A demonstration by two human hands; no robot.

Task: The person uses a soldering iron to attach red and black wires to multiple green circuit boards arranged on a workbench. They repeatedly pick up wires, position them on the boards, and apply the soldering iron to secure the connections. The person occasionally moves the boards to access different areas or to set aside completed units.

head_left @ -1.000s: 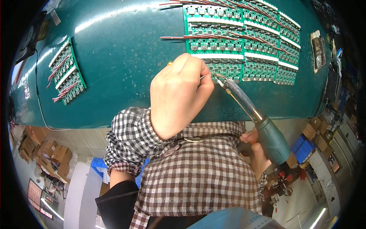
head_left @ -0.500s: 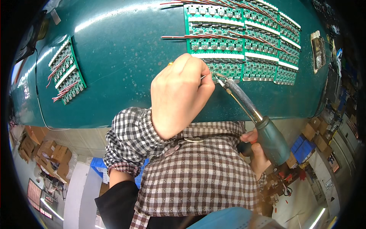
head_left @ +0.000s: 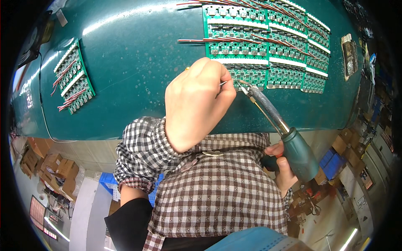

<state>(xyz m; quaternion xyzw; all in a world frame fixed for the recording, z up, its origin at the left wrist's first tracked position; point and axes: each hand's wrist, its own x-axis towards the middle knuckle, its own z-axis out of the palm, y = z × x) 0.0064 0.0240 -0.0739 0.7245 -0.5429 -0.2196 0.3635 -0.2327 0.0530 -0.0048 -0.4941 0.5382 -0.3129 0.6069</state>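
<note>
1. Left hand (head_left: 197, 100) of mine pinched a thin wire (head_left: 223, 83) near frame centre.
2. With my right hand (head_left: 285, 170), lower right, I gripped a soldering gun (head_left: 302, 155).
3. Green circuit boards (head_left: 247, 50) lay upper right.

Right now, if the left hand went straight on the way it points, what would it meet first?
Probably the nearest circuit board, just ahead of the left hand; the iron is close on the right, and depth is unclear.
</note>
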